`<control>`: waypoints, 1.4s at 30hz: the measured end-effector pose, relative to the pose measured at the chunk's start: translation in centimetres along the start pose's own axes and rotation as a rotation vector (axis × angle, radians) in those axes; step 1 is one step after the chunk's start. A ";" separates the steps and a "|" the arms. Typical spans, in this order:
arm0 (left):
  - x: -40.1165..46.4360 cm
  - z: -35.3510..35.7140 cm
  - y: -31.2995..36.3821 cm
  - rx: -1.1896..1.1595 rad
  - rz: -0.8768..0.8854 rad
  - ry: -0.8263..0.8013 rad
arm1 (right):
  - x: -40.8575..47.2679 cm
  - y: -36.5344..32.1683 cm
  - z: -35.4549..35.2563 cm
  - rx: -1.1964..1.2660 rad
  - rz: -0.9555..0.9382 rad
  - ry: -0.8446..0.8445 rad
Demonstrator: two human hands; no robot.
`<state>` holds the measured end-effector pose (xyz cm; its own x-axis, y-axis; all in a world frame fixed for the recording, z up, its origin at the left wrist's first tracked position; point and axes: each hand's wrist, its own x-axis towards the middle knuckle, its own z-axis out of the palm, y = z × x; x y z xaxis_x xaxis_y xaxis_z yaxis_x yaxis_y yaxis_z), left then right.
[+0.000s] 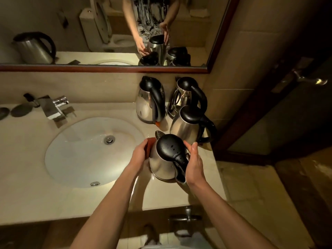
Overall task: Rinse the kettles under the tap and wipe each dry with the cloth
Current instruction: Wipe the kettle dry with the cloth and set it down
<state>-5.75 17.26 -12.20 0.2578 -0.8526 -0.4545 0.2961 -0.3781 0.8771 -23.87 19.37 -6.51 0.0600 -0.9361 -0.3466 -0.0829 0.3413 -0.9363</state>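
Standing at the front right of the counter (170,196), just beside the basin's (75,169) right rim, the nearest kettle (161,164) is steadied between both hands. The left hand (141,154) presses against its steel flank with what looks like a reddish-brown cloth (150,146), though the fingers are partly hidden, while the right hand (195,164) cups the black handle (180,168) side, fingers lightly curved around it. Water beads on the lid, so the polished steel body is probably slick; being rigid and likely empty, it should lift easily, and the handle is the safest place to grip. Three more kettles (150,103) crowd the back right corner, against the wall below the mirror (107,68). A chrome tap (53,106) sits at the basin's back left edge. Dim, warm light fills the bathroom; a dark door (287,105) stands to the right.
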 end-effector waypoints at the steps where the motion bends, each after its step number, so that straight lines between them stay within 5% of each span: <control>1: 0.7 0.1 1.2 0.012 -0.004 -0.019 | 0.1 0.1 0.0 0.003 0.002 -0.003; 9: 3.1 1.3 2.9 -0.173 -0.054 -0.158 | 0.5 0.6 0.1 0.009 0.004 0.005; 15: 0.1 1.1 -0.4 -0.098 -0.168 0.074 | 0.6 0.7 0.1 -0.020 -0.013 -0.007; 20: -6.1 3.3 -4.3 -0.269 0.046 0.147 | 0.4 0.4 -0.2 0.021 -0.021 -0.010; 26: -11.4 7.5 -3.7 0.050 0.408 0.268 | 0.5 0.0 -0.5 0.080 0.003 -0.029; 31: -10.6 8.4 -4.6 0.111 0.490 0.338 | 0.4 -0.3 -1.2 0.128 0.034 -0.091; 37: -8.7 7.4 -9.0 -0.113 0.094 0.473 | 0.5 -0.3 -1.2 0.096 0.024 -0.112; 42: -9.1 9.3 -8.8 -0.285 0.023 0.540 | 0.6 -0.4 -1.8 0.044 0.011 -0.176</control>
<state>-19.22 24.99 -14.39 0.6749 -0.5277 -0.5158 0.5000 -0.1871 0.8456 -25.59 18.54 -6.22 0.2327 -0.9043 -0.3579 -0.0416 0.3584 -0.9326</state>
